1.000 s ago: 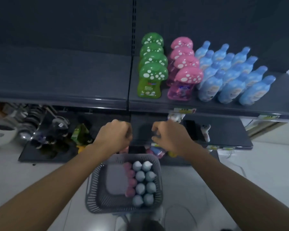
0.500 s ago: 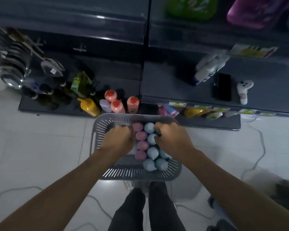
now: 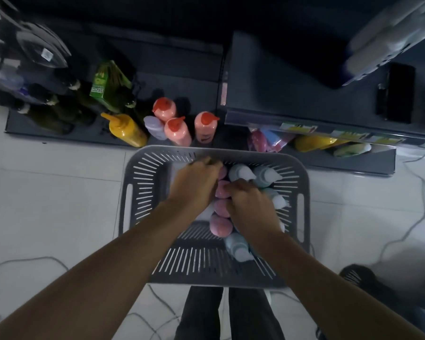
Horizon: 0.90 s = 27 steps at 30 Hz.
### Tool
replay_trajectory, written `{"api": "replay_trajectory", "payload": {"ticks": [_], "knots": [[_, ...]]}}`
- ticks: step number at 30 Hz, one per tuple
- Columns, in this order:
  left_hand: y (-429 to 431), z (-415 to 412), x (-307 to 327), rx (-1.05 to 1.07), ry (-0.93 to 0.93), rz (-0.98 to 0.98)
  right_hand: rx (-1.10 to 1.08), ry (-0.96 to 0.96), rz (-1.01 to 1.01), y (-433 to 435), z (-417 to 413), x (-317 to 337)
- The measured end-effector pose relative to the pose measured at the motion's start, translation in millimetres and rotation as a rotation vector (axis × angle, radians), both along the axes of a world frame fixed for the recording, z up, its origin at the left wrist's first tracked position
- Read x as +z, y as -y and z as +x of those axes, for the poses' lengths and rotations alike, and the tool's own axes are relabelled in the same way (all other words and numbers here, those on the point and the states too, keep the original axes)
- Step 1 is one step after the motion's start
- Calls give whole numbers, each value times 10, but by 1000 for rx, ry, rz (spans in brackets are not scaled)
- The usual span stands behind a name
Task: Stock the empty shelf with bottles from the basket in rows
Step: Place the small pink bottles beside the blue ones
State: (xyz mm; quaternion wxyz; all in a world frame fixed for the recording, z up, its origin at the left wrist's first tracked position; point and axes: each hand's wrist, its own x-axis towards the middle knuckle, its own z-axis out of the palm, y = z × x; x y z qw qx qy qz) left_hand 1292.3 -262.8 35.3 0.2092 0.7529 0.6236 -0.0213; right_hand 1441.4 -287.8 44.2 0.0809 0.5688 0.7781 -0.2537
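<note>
A grey slotted basket sits on the white floor in front of my legs. It holds a row of pink bottles and, to their right, several pale blue bottles. My left hand reaches down onto the far pink bottles, fingers curled over them. My right hand rests on the pink and blue bottles in the middle, fingers bent around a pink top. Whether either hand has a firm grip is hidden by the hands themselves.
The bottom shelf ahead carries orange-capped bottles, a yellow bottle, dark bottles and a green carton. A higher dark shelf juts out at the right. Cables trail over the floor.
The view has dropped from the stocked upper shelf to the basket. Both hands went from closed fists above the basket down onto its bottles.
</note>
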Motion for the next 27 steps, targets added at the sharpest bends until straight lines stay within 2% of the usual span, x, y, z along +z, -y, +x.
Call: {"api": "replay_trajectory", "payload": {"ticks": [7, 15, 21, 27], "knots": [[-41, 2, -219, 13, 57, 33, 60, 20, 53, -51, -59, -333], [-83, 32, -322, 41, 68, 39, 79, 13, 120, -64, -56, -386], [-77, 14, -174, 67, 53, 7, 72, 14, 138, -97, -68, -249], [-110, -83, 269, 94, 5, 2, 40, -16, 187, -180, -78, 197]]}}
